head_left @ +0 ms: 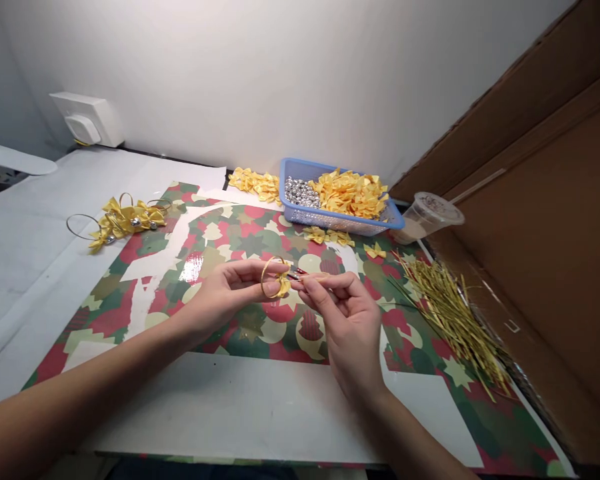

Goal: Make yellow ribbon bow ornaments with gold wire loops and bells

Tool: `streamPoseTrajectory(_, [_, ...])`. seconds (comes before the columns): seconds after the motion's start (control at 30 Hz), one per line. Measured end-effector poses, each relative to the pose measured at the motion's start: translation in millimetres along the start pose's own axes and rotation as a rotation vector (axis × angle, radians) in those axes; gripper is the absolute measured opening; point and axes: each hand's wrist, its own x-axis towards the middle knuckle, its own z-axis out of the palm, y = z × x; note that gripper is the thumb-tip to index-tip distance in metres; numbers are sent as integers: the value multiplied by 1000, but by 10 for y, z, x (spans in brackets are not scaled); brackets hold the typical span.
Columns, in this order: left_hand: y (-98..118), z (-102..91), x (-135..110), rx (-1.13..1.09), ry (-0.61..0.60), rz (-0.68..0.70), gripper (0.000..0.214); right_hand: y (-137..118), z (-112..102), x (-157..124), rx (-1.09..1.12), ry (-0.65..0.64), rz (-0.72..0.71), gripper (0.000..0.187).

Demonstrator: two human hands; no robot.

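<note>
Close above the patterned paper, my left hand point(230, 287) pinches a yellow ribbon bow point(283, 285) between thumb and fingers. A gold wire loop point(263, 277) stands up from the bow. My right hand point(347, 317) is closed just to the right, with thumb and forefinger pressed on a thin gold strand point(305, 279) beside the bow. Whether that strand joins the loop is hidden by the fingertips. Between the two hands shows a small dark red, slim object point(298, 271), mostly covered and too small to name.
A blue basket point(293, 212) holds silver bells and yellow bows; more bows point(255, 184) lie beside it. Gold wire ties point(450, 313) lie at right near a plastic cup point(425, 217) and a cardboard wall point(540, 233). Bows with loops and bells point(125, 221) rest at left.
</note>
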Motion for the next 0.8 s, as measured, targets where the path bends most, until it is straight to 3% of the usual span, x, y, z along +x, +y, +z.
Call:
streamPoseTrajectory(0.27, [-31, -18, 3, -35, -1, 25, 26, 13, 35, 32, 190, -11, 161, 24])
streamPoseTrajectory(0.5, [-48, -11, 6, -9, 5, 31, 24, 29, 32, 59, 314, 3, 395, 27])
streamPoseTrajectory(0.8, [-28, -10, 8, -23, 10, 40, 22, 16, 71, 92, 447, 37, 533, 37])
